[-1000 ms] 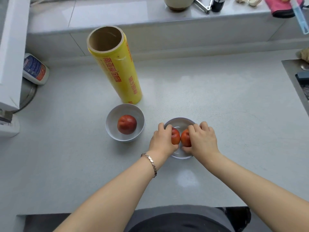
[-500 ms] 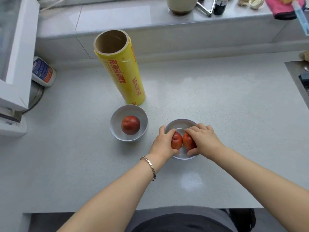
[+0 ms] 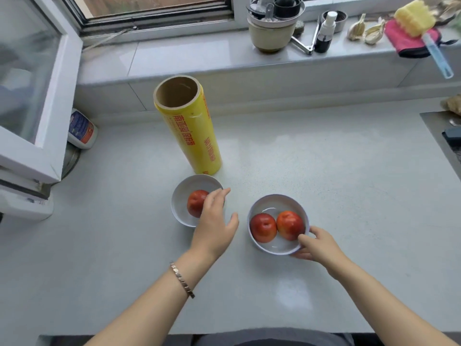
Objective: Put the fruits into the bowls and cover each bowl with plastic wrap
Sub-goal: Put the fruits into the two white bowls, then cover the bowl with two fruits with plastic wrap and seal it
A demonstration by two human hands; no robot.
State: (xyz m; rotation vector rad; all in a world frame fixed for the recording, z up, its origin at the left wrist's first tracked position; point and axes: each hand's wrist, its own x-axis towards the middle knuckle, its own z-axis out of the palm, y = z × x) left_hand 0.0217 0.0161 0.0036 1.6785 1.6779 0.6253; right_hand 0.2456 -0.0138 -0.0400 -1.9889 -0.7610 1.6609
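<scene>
Head view.

Surface: pale grey speckled tabletop [image 3: 324, 158], smooth, with a soft glare patch near the front edge. A tiled sill [image 3: 187, 53] runs along the back under a white-framed window [image 3: 154, 16]. An open sash [image 3: 57, 96] hangs in at left. Edge of a metal sink [image 3: 436, 126] at right.

Writing: the plastic wrap roll [image 3: 197, 136] carries red Chinese characters and a line of Latin letters down its length, too blurred to read. A white bottle [image 3: 81, 129] at far left has a blue and red label, illegible.

Materials and shapes: the roll is a yellow cylinder on a brown cardboard core, upright, just behind the left bowl [image 3: 179, 206]. Both bowls are round, white and glossy. The left bowl holds fruit A [image 3: 195, 206], red and smooth. The right bowl [image 3: 274, 203] holds fruit B [image 3: 263, 227] and fruit C [image 3: 290, 224], touching side by side, each red with a stem dimple.

Hands: left hand [image 3: 214, 221] flat, fingers straight and spread, over the left bowl's right rim, hiding part of fruit A; contact cannot be told. Metal link bracelet [image 3: 182, 279] on that wrist. Right hand [image 3: 316, 245] grips the right bowl's near-right rim, thumb on top, fingers below.

Sill items: beige pot [image 3: 272, 33], spray bottle [image 3: 325, 31], garlic [image 3: 366, 29], pink cloth [image 3: 409, 43].
</scene>
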